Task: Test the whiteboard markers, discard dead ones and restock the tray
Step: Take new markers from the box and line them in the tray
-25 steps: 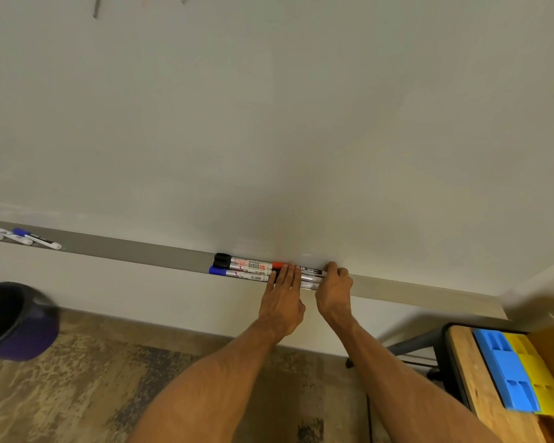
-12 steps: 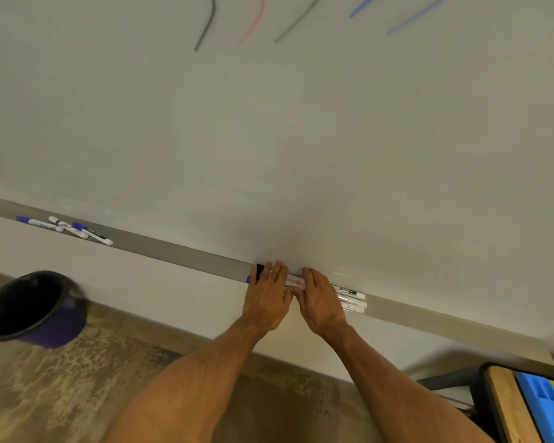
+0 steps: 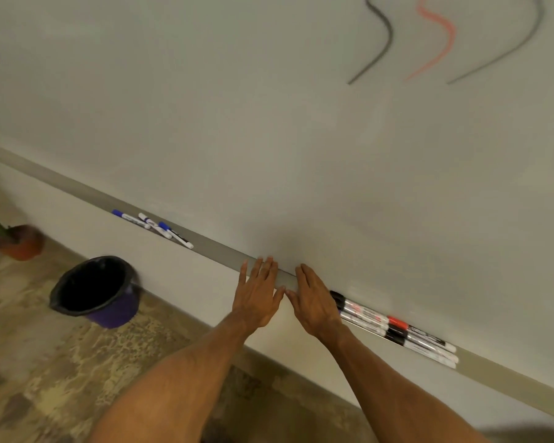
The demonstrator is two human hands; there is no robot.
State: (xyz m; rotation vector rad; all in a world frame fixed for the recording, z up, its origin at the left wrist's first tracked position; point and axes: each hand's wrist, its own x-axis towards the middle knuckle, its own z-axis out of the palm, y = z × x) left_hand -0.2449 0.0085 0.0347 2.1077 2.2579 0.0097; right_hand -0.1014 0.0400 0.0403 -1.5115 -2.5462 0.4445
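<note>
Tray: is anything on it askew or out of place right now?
Yes. The small markers, farther left on the tray, lie loosely scattered at differing angles, unlike the larger markers by the right hand, which sit in neat parallel rows. Nothing looks spilled or damaged.

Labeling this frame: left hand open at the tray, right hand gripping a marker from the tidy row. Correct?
No. The head view shows the right hand open too, fingers straight, gripping nothing; the tidy row lies in the tray beside it. The left hand is open at the tray.
</note>
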